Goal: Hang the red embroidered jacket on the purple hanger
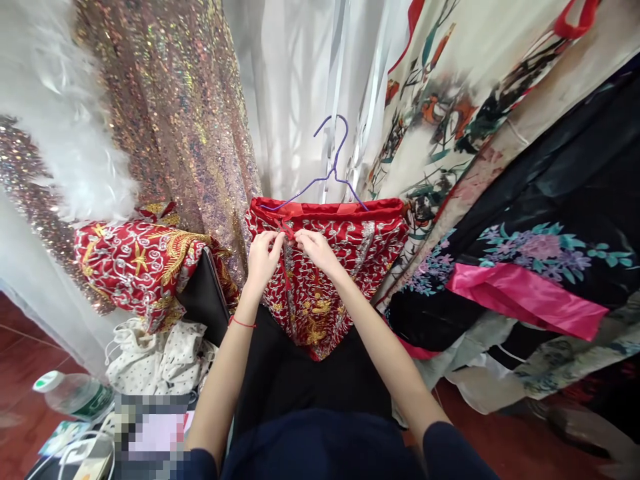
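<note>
A red garment (pixel 350 247) with gold and silver embroidery hangs on a purple wire hanger (pixel 330 167) in front of me. My left hand (pixel 263 253) and my right hand (pixel 313 248) meet at its front opening near the collar. Both pinch a small red knot fastening (pixel 287 230) between fingertips. A thin red string circles my left wrist.
A sequinned dress (pixel 170 100) and white feather trim (pixel 75 153) hang at left, above another red embroidered piece (pixel 135 260) on a black chair. Printed robes (pixel 525 200) hang at right. A plastic bottle (pixel 75 393) and cables lie at lower left.
</note>
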`<state>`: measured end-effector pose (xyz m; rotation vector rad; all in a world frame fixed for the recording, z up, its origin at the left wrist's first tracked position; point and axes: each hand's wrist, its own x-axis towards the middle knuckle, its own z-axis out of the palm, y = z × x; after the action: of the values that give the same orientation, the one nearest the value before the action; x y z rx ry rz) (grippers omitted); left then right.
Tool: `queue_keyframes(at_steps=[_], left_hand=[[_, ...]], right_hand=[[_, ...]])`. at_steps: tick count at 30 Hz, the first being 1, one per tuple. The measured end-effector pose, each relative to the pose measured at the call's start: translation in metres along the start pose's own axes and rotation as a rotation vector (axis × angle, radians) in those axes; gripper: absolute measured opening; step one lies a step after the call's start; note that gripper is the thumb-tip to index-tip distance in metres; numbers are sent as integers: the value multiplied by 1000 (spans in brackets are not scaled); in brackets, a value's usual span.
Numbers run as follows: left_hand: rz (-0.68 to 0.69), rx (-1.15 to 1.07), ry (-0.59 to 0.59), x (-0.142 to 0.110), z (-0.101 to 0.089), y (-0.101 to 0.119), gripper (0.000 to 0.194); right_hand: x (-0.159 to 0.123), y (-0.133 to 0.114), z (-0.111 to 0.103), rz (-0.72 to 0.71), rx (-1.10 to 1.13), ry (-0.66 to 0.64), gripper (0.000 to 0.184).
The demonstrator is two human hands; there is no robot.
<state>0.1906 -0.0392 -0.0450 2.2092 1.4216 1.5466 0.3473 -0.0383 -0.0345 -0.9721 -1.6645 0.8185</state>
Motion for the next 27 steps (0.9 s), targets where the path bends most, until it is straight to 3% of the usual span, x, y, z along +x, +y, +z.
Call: queue_keyframes(at_steps=[4, 7, 10, 13, 15, 18, 20, 22, 24, 27], left_hand=[[-156, 18, 70, 9, -11, -20, 34], [-276, 117, 151, 16, -21, -37, 34], [-282, 139, 186, 24, -24, -50, 32], [-221, -36, 196, 32, -17, -57, 22], [-173, -273, 151, 37, -9, -56, 13], [-149, -590, 25, 41, 1, -48, 23], [-124, -661, -2, 40, 2, -41, 27], [-31, -573, 9, 37, -4, -35, 22], [92, -316, 18, 34, -11, -32, 14], [118, 107, 136, 34, -18, -32, 12]], right_hand=[[7, -9, -10, -53, -258, -34, 24], [16, -13, -19, -77, -286, 103, 21], [26, -13, -23, -102, -291, 278, 22], [33, -11, -20, -128, -316, 332, 22], [37, -10, -17, -102, -318, 291, 26], [45, -9, -18, -43, -360, 172, 35], [50, -8, -23, -31, -403, 127, 31], [53, -7, -29, -50, -429, 87, 17], [54, -6, -36, -106, -431, -5, 7], [52, -6, -41, -187, -292, -222, 16]])
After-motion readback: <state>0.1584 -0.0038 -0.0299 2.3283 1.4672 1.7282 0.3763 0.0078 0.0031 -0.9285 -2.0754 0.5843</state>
